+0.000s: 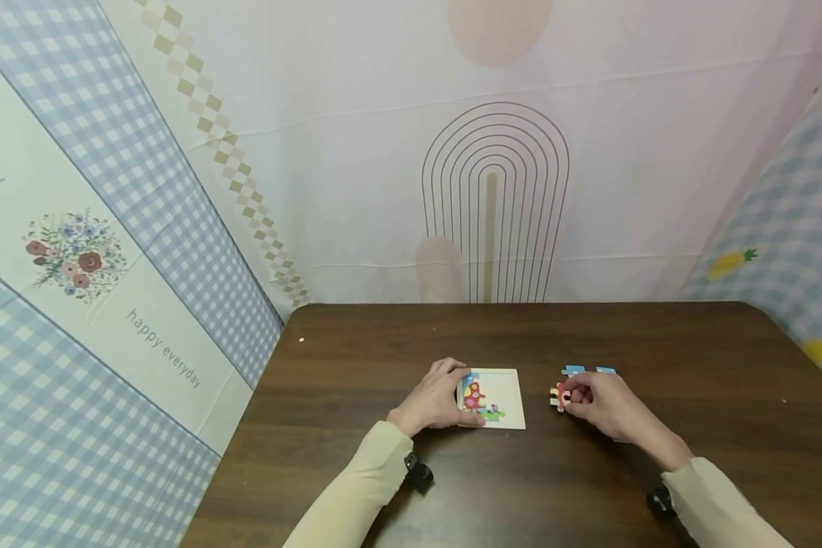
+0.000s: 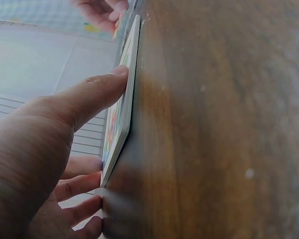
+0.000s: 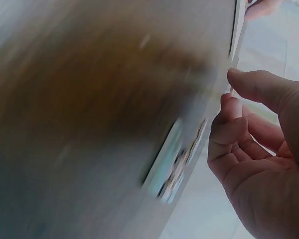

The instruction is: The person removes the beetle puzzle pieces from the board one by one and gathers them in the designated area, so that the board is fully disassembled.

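A square white puzzle board (image 1: 514,397) lies on the table, with colourful pieces, one red with yellow and pink spots, fitted along its left and lower part. My left hand (image 1: 430,399) grips the board at its left side, the thumb on the near edge and the fingers round the far left corner. To the right of the board, my right hand (image 1: 613,405) pinches a red and yellow puzzle piece (image 1: 559,396) between thumb and fingertips. Blue-edged loose puzzle pieces (image 1: 575,370) lie beyond the right hand, which partly hides them. In the right wrist view, loose pieces (image 3: 163,164) look blurred.
The dark brown wooden table (image 1: 356,342) has rounded far corners. A pale printed cloth (image 1: 356,190) hangs behind it, with a blue checked cloth (image 1: 14,365) to the left. A tiny white speck (image 1: 301,339) sits near the far left corner.
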`<state>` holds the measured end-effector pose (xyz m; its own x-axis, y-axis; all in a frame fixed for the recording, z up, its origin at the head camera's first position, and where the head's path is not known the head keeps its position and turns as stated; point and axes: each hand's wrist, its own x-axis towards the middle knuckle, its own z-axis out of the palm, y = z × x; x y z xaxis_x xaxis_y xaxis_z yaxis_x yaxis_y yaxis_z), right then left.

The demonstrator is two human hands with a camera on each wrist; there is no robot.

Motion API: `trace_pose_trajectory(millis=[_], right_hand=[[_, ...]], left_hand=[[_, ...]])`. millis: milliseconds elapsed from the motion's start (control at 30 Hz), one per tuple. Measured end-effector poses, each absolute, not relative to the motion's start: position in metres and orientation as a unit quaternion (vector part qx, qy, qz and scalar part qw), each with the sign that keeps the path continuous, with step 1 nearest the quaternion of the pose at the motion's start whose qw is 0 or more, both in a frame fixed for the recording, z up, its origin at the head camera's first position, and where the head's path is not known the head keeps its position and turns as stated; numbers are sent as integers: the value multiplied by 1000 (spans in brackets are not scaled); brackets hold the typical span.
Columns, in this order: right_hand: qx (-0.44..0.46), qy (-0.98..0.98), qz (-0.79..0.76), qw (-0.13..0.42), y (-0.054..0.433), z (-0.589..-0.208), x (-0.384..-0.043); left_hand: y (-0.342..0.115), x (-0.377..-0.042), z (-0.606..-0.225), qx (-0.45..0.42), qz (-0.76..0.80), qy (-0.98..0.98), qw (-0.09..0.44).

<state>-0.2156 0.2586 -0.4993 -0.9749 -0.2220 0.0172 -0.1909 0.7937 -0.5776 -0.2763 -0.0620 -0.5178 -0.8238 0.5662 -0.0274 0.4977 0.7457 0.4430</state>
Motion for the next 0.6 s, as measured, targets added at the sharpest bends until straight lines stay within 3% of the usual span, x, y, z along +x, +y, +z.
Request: trace_pose_trajectory(millis=[600], right_hand=[[-98, 957, -270, 41, 290, -502, -217]], left_hand=[[-62, -277, -517, 285, 208, 932, 86]])
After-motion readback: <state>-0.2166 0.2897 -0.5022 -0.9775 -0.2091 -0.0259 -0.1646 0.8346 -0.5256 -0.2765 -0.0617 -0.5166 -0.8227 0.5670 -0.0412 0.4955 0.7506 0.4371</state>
